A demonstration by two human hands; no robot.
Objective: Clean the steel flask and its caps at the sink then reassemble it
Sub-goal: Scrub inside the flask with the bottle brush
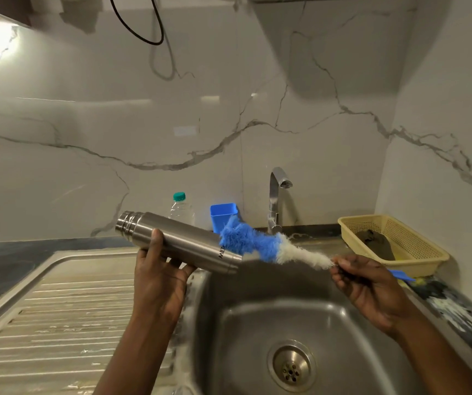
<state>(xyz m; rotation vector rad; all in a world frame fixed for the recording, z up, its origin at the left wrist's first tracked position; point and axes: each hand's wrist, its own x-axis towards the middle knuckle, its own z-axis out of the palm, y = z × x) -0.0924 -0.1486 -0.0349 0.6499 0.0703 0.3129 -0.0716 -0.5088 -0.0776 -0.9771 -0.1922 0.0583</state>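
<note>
1. Left grip (160, 277): fingers wrapped round the steel flask (183, 240), held tilted above the left rim of the sink (257, 315).
2. Right grip (368, 283): pinching the handle of the bottle brush (260, 245), blue-and-white bristles at the flask's lower end.

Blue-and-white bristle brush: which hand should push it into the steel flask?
Right hand: it grips the blue-and-white bristle brush beside the steel flask, which the left hand holds.

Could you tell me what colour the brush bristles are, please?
Blue, then white near the handle; head view shows the brush.
</note>
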